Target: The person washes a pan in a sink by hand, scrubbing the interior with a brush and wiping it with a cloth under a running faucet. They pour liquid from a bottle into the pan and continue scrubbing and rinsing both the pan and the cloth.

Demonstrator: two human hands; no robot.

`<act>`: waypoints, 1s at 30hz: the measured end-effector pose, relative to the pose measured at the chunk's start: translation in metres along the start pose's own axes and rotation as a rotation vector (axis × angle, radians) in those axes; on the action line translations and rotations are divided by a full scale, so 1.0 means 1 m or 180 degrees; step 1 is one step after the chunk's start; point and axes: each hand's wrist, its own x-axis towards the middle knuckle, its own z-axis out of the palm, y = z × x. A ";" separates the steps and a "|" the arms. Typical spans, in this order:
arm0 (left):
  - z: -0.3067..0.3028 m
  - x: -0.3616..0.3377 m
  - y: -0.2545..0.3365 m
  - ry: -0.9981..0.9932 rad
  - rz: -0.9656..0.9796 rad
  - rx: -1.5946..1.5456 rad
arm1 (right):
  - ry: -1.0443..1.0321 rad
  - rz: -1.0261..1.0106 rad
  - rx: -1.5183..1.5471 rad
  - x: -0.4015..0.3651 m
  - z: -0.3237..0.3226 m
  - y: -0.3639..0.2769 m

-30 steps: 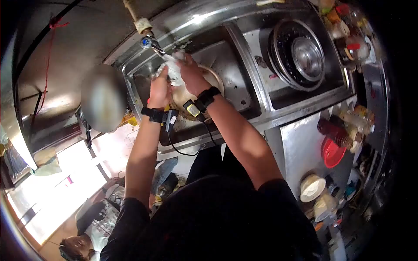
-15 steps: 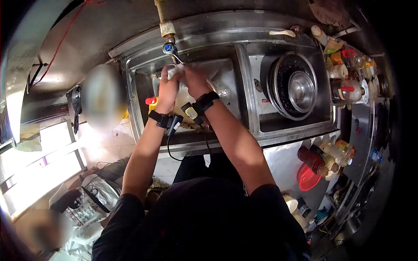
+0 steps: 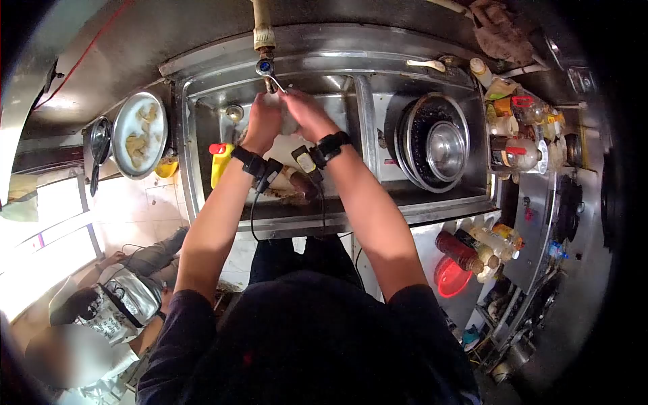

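My left hand and my right hand are close together under the tap, over the left basin of a steel sink. Their fingertips are blurred and partly hidden. A pale patch shows between them; I cannot make out whether it is water or an object. Each wrist wears a black strap with a small cabled device. Below my left hand stands a yellow bottle with a red cap. A dark brown object lies on the basin floor, partly hidden by the devices.
Nested metal bowls sit in the right basin. A round pan holding whitish liquid and pale pieces stands left of the sink. Bottles and a red bowl are at the right. Another person is at lower left.
The view has shifted, so the sink appears farther left. My hands stay under the tap and have drawn slightly nearer to it. The round pan at the left now shows clearly.
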 end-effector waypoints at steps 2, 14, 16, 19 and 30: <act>0.003 -0.006 0.058 -0.0409 -0.0559 0.0830 | 0.0432 0.1060 0.0646 0.000 0.010 -0.016; -0.034 -0.007 0.006 -0.0973 -0.0867 -0.1228 | 0.1604 0.0120 -0.0585 0.007 0.034 0.010; -0.019 0.011 -0.057 -0.0956 -0.0148 -0.1270 | 0.1249 0.0520 0.0086 0.012 0.033 0.010; -0.009 -0.014 0.062 -0.0354 -0.2029 -0.1984 | 0.0647 0.0929 0.1161 0.002 0.024 -0.020; 0.011 0.012 -0.025 0.0075 -0.1203 -0.0537 | 0.1380 -0.0241 -0.0477 0.029 0.036 0.067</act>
